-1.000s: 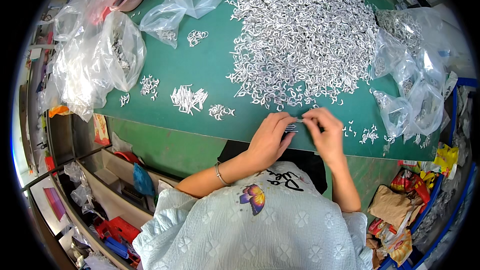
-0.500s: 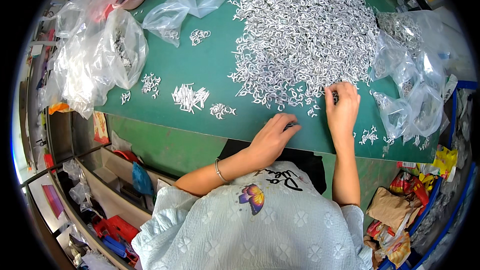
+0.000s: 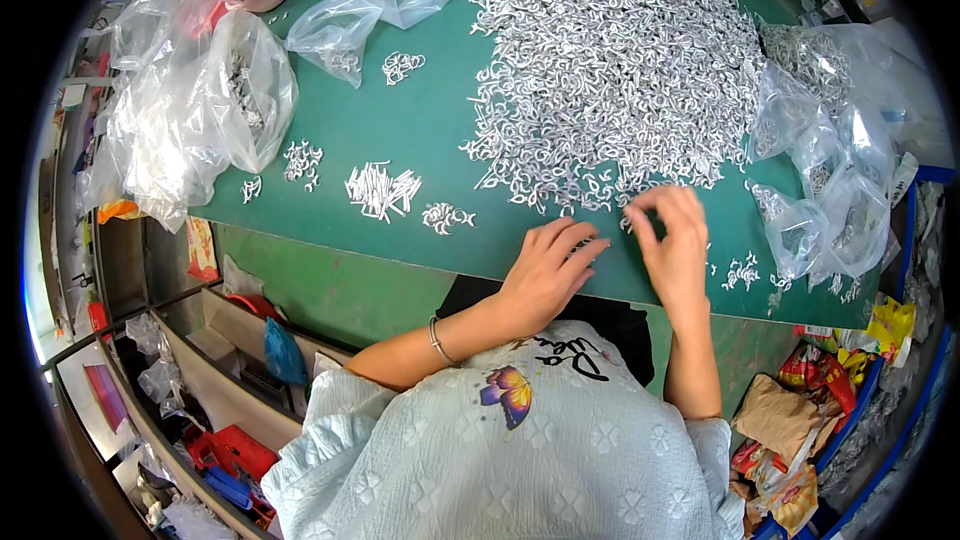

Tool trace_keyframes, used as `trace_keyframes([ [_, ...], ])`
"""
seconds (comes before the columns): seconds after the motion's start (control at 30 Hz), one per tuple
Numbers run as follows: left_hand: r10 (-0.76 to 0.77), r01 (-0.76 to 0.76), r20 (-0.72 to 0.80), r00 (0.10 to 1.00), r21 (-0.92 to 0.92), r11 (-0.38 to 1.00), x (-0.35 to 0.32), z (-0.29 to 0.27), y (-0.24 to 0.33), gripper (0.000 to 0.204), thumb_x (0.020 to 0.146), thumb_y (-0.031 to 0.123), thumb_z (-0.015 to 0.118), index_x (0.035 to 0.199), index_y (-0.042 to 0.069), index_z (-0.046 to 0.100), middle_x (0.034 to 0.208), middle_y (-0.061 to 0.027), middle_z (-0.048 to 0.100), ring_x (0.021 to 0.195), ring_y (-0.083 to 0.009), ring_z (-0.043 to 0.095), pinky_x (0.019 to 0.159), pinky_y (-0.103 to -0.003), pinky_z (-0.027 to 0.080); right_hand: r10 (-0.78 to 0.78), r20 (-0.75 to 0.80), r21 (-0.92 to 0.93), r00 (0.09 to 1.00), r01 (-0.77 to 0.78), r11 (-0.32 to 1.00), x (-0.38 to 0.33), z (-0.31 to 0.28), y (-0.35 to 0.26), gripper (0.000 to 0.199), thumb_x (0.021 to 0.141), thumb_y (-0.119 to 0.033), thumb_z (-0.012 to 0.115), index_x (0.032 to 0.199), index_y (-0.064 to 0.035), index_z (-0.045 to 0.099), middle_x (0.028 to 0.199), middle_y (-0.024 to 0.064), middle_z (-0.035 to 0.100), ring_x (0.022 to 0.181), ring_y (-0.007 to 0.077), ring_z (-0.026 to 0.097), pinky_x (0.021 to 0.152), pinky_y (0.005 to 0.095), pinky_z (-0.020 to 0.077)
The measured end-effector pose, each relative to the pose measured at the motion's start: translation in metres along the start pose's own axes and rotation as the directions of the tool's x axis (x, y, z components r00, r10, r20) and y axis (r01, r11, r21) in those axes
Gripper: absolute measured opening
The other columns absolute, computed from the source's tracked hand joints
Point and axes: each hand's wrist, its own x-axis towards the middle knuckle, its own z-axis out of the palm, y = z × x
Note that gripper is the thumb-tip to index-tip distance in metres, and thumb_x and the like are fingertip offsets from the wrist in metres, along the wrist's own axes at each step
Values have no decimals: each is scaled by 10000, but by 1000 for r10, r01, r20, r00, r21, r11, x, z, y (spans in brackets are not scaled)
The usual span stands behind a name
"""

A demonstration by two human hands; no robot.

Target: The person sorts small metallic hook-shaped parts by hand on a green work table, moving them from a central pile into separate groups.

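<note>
Green tabletop [image 3: 330,125] stretches across my remote view, a heap of small silvery pieces [image 3: 620,70] toward its far side. Left hand [image 3: 552,265] curls near the front edge, right hand [image 3: 675,245] bends beside the heap; I cannot tell whether either grips anything

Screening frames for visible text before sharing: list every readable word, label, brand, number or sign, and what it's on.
Light blue shirt: dark script lettering beside the butterfly print; wording withheld.
Yellow packet, right: print too small and blurred to read.
Red packet near it: likewise unreadable.
Cream-and-red sheet below the left end of the green table: too small to read.
Heap of metal pieces: no text that I can make out.
</note>
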Motion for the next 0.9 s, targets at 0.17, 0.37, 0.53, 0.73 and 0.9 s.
trace_keyframes([
  [0.17, 100, -120, 171, 980, 115, 986, 7, 6, -8, 329, 782, 56, 671, 1104, 21, 612, 1101, -102, 566, 1072, -276, 524, 874, -399, 385, 3, -96, -294, 995, -31, 955, 15, 31, 4, 134, 787, -138, 726, 837, -46, 643, 819, 76, 583, 842, 268, 541, 740, 387, 379],
  [0.37, 45, -49, 120, 992, 26, 998, 5, 7, -17, 265, 796, 99, 688, 1051, 54, 632, 1084, -85, 569, 1028, -262, 541, 859, -403, 379, -21, -31, -342, 999, 9, 940, 10, 22, 13, 175, 768, -95, 705, 917, -41, 632, 873, 88, 573, 873, 269, 532, 753, 400, 370],
  [0.53, -95, 173, -217, 972, 380, 909, 56, -24, -45, 238, 805, 110, 705, 1030, 79, 634, 1051, -68, 578, 986, -259, 546, 828, -391, 376, 7, 0, -299, 1000, -7, 954, 14, 16, 13, 222, 750, -42, 687, 955, -46, 601, 887, 85, 558, 877, 269, 520, 768, 394, 362],
  [0.73, -188, 226, -136, 973, 366, 903, 58, -32, -74, 131, 816, 56, 678, 944, 70, 652, 992, -37, 591, 959, -237, 545, 821, -386, 367, -28, -15, -325, 999, 22, 945, 17, 22, 16, 133, 778, -48, 683, 889, -55, 611, 909, 79, 564, 890, 265, 516, 798, 399, 353],
  [0.9, -157, 224, -285, 945, 218, 950, 60, -46, -69, 83, 825, 29, 663, 906, 49, 651, 892, -74, 639, 829, -275, 594, 749, -365, 400, -37, -37, -280, 999, 25, 960, 21, 15, 13, 102, 803, -71, 691, 857, -50, 608, 866, 75, 587, 842, 263, 529, 803, 399, 351],
])
